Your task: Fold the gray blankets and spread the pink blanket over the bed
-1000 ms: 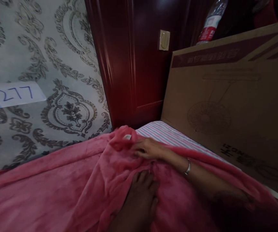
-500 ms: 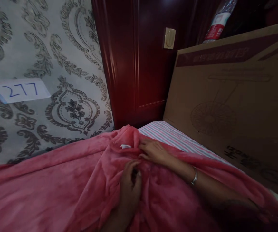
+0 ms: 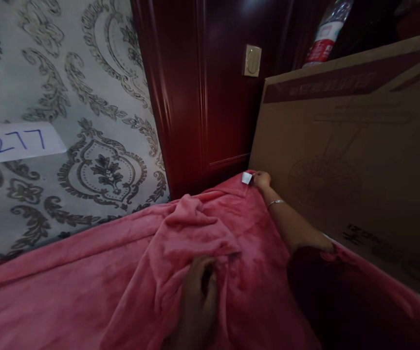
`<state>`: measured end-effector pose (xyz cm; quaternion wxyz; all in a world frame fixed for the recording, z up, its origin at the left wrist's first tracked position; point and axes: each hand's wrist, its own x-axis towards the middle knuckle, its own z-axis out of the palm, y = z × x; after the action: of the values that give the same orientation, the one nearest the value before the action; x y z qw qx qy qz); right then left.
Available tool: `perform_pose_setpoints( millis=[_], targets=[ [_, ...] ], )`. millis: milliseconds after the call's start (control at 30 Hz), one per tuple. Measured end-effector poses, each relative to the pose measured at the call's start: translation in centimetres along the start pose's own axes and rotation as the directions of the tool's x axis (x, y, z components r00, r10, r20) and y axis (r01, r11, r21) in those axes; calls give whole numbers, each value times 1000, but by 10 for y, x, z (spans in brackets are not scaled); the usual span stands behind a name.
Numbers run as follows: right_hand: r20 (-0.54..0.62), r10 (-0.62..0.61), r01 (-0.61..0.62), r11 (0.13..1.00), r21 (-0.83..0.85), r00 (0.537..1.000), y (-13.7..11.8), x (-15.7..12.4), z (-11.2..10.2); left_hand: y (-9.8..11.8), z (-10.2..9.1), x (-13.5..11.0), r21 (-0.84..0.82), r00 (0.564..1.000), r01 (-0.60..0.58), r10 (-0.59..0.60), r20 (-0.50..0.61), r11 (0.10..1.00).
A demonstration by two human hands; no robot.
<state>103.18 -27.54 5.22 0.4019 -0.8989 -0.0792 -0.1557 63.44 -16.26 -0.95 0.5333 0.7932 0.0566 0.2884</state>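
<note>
pink blanket (image 3: 85, 287) covers the bed in front, w/ folds bunched at centre. left hand (image 3: 198, 291), nearest, clenches a fold of it. farther off, right hand (image 3: 262, 180) pinches the corner w/ white tag (image 3: 246, 178) against a cardboard box (image 3: 356, 160). far corner looks spread; middle wrinkles not yet smoothed. behind: patterned wallpaper (image 3: 85, 97), dark wood door (image 3: 210, 97)

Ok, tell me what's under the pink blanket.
The pink blanket hides nearly all beneath it; no bare bedding shows. The right hand grips its far corner by the cardboard box; the left hand bunches a fold.
</note>
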Motion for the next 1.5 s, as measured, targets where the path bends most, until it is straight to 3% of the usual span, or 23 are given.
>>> perform_pose_setpoints(
  millis=[100, 200, 367, 467, 633, 767, 867, 1033, 1133, 1300, 1500],
  targets=[
    [29, 48, -48, 999, -3, 998, 16, -5, 23, 1, -1, -1, 51, 999, 6, -8, 41, 999],
    [95, -8, 8, 1000, -3, 995, 30, -12, 38, -2, -1, -2, 79, 999, -6, 3, 40, 997],
    [197, -76, 96, 991, -90, 977, 53, -33, 38, -6, 2, -1, 105, 998, -35, 30, 50, 994],
    [187, -26, 67, 974, -215, 982, 68, -42, 22, -7, 2, 1, 99, 996, -73, 67, 64, 992],
    [222, 134, -32, 912, -409, 966, 99, -53, -22, -12, 2, 2, 109, 994, -78, 69, 86, 991],
    [288, 142, -1, 898, -440, 947, 115, -59, -48, -14, 2, 4, 99, 992, -93, 84, 92, 991],
    [307, 128, 17, 904, -427, 943, 116, -63, -55, -12, 1, 5, 107, 990, -120, 112, 82, 987],
    [172, 116, -26, 891, -454, 978, 113, -76, -56, -12, 0, 6, 138, 988, -147, 137, 76, 980],
    [156, 126, -38, 879, -475, 980, 113, -84, -54, -15, 1, 5, 145, 989, -137, 126, 80, 980],
    [174, 160, -73, 904, -422, 972, 120, -95, -65, -19, 1, 7, 164, 986, -158, 146, 85, 974],
    [158, 216, -193, 970, -144, 964, 155, -131, -132, -22, 2, 13, 172, 981, -185, 172, 91, 968]
  ],
)
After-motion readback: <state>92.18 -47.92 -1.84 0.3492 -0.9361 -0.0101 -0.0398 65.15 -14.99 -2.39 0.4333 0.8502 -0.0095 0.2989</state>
